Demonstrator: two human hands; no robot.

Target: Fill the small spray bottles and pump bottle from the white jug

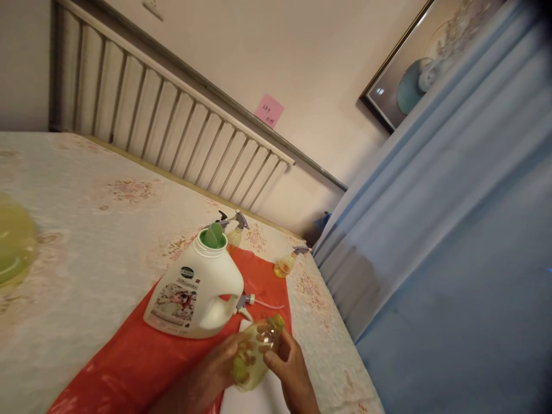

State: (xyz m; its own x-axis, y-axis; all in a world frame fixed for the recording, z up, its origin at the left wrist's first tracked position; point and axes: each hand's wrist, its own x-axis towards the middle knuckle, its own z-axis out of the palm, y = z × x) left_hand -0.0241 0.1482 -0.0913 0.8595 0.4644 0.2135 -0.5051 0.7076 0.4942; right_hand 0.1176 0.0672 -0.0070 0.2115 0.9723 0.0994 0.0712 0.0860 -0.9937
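Observation:
Both hands grip a clear yellowish spray bottle body (255, 357), tilted, with its neck toward the upper right. My left hand (218, 365) is closed around its lower part, and my right hand (291, 365) holds it near the neck. No sprayer head sits on this bottle. A grey trigger sprayer head (246, 301) with a pink dip tube lies just beyond it on the red plastic sheet (259, 270). To the left stands a large white detergent jug (198, 299) with an uncapped mouth and green spout. Something white and flat (254, 398) lies below the bottle.
A spray bottle with orange liquid (284, 265) stands at the sheet's far right corner. More spray bottles (236, 233) are behind the jug. A yellow-green basin (15, 241) is at the left edge. A blue curtain (431, 201) hangs along the right, and a radiator (172, 115) lines the wall.

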